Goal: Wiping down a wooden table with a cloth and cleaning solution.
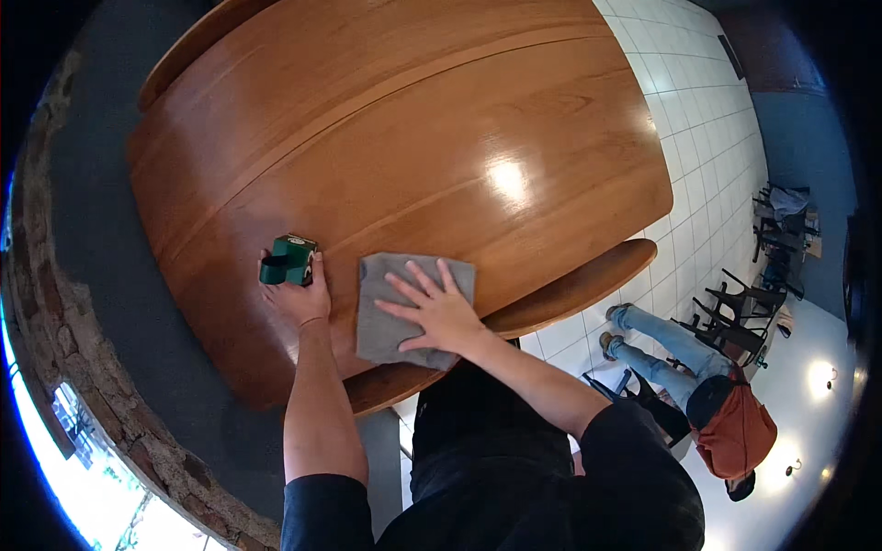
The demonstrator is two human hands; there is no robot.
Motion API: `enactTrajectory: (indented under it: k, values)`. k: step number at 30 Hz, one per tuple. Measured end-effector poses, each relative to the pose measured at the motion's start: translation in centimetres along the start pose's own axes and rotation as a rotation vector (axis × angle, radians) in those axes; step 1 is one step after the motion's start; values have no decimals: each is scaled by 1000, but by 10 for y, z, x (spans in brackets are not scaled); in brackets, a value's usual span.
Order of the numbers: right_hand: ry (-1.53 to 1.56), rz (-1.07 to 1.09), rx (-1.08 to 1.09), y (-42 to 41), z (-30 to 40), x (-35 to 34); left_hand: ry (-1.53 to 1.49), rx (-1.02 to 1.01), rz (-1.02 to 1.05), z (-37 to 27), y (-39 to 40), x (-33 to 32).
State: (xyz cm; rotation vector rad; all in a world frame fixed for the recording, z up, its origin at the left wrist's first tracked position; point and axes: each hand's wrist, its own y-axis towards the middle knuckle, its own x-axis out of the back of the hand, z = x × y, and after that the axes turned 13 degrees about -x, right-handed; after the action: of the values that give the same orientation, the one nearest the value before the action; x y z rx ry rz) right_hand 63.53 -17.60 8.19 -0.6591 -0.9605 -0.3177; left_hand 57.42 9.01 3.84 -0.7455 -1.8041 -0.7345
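Observation:
My left hand point(301, 293) is closed around a small dark green container point(298, 256) with an open, cup-like part at its left side and light markings on top. It is at the left part of a glossy wooden table point(413, 158). To its right a grey cloth point(379, 303) lies on the table's near edge. Flat on the cloth rests my right hand point(434, 310), fingers spread, palm down. The underside of the container is hidden by my left hand.
A wooden bench point(586, 282) runs along the near side of the table, and another point(179, 55) along the far side. At the right a person point(730, 420) stands on the tiled floor point(696, 138) near black chairs point(737, 330). A stone wall edge point(103, 365) curves at the left.

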Motion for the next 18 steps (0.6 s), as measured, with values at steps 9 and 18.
enactTrajectory:
  k: [9,18]
  values:
    - [42,-229,-949,-57,-226,79,82,-83,-18,7,2,-1]
    - [-7,-309,-640,-9,-112,42,209,-31,72,21,-2,-7]
